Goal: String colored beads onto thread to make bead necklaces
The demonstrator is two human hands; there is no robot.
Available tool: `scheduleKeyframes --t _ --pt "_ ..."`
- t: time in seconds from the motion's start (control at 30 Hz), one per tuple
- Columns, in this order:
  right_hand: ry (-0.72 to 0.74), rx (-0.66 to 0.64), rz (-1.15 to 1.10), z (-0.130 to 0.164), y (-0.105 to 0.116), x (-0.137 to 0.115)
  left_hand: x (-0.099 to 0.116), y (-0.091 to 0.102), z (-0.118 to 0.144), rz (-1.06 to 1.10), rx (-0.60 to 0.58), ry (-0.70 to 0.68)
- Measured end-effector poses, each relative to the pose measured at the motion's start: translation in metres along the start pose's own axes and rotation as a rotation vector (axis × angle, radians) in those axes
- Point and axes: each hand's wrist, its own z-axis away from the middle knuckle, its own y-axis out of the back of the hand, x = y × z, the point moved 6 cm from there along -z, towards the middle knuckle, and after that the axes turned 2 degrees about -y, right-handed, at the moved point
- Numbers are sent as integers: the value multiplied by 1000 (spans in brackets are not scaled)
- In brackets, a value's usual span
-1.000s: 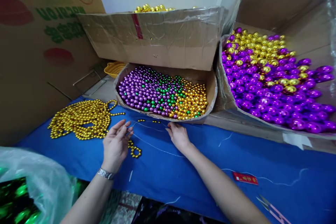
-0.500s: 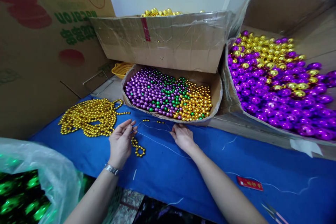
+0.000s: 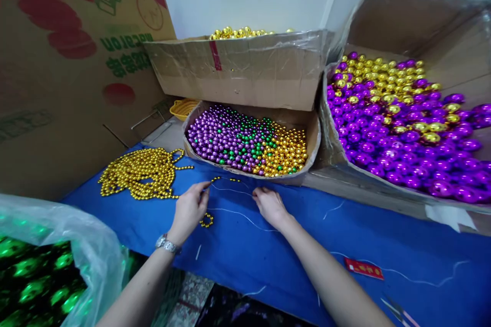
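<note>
I could pass over the blue-covered table (image 3: pixel 241 253) between my left hand (image 3: pixel 192 209) and right hand (image 3: pixel 270 207), above the thread (image 3: pixel 230 211), but the bead box (image 3: pixel 313 138) blocks the way ahead.

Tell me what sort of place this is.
Probably a bead-stringing workspace: a box holds loose beads, gold strands lie piled beside it, and white string stretches over the work surface.

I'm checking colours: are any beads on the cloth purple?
No, the heap, the loop by the left hand and the few beads between it and the right hand are gold.
</note>
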Motion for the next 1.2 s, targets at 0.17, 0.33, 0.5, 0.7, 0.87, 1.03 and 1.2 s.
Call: scheduleKeyframes --t 0.17,0.33,0.5,0.7,0.87,1.03,1.2 --pt "-32 2 -35 -6 -1 1 13 -5 1 -213 -9 -119" --pt "-62 -28 -30 -11 -6 -1 12 -3 5 -315 -20 -177" --pt "-79 -33 -22 -15 -8 -3 9 2 7 -355 -11 -214" --pt "25 33 -104 7 13 -16 48 5 16 -217 49 -304" --pt "200 133 -238 60 59 -17 121 -47 25 202 -330 -371" --pt "185 212 -285 110 111 28 167 -98 34 420 -772 -293" --pt "103 164 -329 154 122 75 195 -104 30 325 -709 -426"
